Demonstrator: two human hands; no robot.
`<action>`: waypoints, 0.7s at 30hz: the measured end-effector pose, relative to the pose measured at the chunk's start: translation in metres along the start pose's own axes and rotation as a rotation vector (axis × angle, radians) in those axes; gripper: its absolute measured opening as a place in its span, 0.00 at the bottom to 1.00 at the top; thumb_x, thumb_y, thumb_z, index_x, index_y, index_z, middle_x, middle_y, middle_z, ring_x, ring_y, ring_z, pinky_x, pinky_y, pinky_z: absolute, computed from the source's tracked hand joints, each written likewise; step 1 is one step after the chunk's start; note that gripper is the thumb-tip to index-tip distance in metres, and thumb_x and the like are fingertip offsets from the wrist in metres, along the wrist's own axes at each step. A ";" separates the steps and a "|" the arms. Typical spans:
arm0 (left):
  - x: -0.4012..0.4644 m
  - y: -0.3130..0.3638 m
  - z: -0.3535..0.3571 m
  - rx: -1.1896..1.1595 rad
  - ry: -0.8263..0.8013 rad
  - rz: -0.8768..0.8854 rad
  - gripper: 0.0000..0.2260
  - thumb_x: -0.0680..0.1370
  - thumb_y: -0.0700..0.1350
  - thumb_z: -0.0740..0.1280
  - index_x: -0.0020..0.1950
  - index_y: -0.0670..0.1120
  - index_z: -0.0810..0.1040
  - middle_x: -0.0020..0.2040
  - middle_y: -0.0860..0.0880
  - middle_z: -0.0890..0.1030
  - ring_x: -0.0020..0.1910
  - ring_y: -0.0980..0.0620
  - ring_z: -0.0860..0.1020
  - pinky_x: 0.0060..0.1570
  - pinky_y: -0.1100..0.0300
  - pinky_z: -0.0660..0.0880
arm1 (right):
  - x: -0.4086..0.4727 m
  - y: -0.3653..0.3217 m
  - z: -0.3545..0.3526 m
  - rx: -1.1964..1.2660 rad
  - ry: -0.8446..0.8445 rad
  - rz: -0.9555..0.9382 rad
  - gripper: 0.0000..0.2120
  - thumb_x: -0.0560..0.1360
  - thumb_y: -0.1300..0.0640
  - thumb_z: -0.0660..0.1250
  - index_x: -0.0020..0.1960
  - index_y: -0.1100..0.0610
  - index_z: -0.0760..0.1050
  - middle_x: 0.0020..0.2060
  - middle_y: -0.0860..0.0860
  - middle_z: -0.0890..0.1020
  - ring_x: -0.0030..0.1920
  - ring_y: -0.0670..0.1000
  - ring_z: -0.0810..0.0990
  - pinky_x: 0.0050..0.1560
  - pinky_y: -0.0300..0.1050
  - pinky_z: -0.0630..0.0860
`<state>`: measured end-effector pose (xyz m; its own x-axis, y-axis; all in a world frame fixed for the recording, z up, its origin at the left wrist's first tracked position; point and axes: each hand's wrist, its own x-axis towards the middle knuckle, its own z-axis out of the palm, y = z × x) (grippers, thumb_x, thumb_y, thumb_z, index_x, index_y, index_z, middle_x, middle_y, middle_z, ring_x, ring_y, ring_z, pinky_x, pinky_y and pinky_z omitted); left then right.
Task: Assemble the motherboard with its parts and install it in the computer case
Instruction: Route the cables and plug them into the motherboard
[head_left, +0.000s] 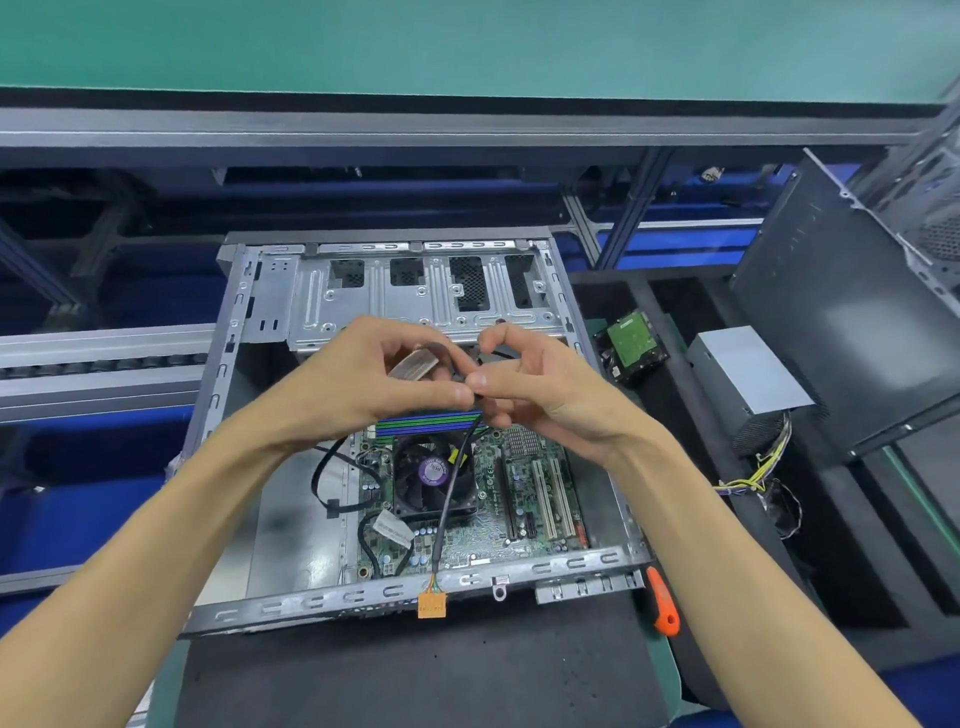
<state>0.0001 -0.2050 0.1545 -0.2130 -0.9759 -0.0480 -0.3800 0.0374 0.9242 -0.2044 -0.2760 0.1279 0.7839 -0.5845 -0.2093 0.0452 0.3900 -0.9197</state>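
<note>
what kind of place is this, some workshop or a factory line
Most likely a computer assembly line station. An open computer case lies on a black mat, roller conveyor rails run alongside, and a hard drive and power supply wait in foam tray compartments.

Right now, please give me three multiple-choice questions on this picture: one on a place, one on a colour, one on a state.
1. Where is the orange-handled screwdriver?
A. inside the case
B. on the mat, right of the metal computer case
C. in a hand

2. What colour is the hanging cable's connector?
A. orange
B. white
C. blue

3. What is the left hand doing?
A. resting flat
B. holding the black cable
C. pressing the fan

Answers: B, it lies outside the case's right corner; A, the plug is orange; B, fingers curl round it.
</note>
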 end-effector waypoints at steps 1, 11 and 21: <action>0.001 0.000 0.001 0.015 0.037 0.031 0.09 0.71 0.52 0.76 0.48 0.51 0.86 0.42 0.47 0.84 0.40 0.55 0.78 0.43 0.67 0.72 | 0.000 0.001 -0.001 0.016 0.012 -0.001 0.12 0.78 0.69 0.68 0.54 0.57 0.69 0.39 0.59 0.76 0.33 0.51 0.71 0.34 0.39 0.73; 0.021 0.003 0.015 -0.188 0.164 0.074 0.09 0.72 0.49 0.76 0.51 0.51 0.86 0.37 0.52 0.83 0.25 0.51 0.68 0.24 0.62 0.66 | 0.004 -0.012 -0.017 0.150 0.121 -0.084 0.12 0.74 0.68 0.70 0.49 0.56 0.70 0.43 0.63 0.74 0.33 0.49 0.74 0.32 0.37 0.72; 0.053 -0.024 0.059 0.314 -0.041 -0.002 0.05 0.73 0.48 0.75 0.46 0.52 0.81 0.44 0.58 0.83 0.45 0.62 0.80 0.47 0.68 0.73 | -0.016 0.000 -0.063 -0.576 0.824 -0.239 0.05 0.80 0.55 0.70 0.48 0.55 0.75 0.42 0.51 0.86 0.40 0.47 0.80 0.43 0.44 0.76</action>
<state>-0.0555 -0.2444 0.1074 -0.2459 -0.9667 -0.0712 -0.6385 0.1063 0.7623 -0.2563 -0.3116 0.1106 0.1158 -0.9926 0.0369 -0.3291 -0.0734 -0.9414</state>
